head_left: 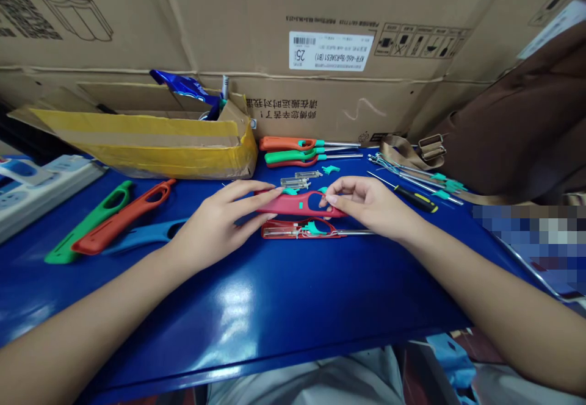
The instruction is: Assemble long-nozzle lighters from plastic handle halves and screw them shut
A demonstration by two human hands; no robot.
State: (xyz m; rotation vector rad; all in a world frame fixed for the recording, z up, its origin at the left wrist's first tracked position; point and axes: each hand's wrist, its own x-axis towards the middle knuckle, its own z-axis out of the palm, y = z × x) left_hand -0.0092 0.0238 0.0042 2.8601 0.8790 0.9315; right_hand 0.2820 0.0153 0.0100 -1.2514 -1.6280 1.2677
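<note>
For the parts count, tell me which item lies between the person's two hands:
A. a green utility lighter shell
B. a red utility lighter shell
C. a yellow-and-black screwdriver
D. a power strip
B: the red utility lighter shell lies between the left hand and the right hand, with fingers of both on it.

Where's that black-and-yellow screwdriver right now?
In the head view, the black-and-yellow screwdriver lies on the blue table, right of the person's right hand, which is at the red plastic lighter shell.
</note>
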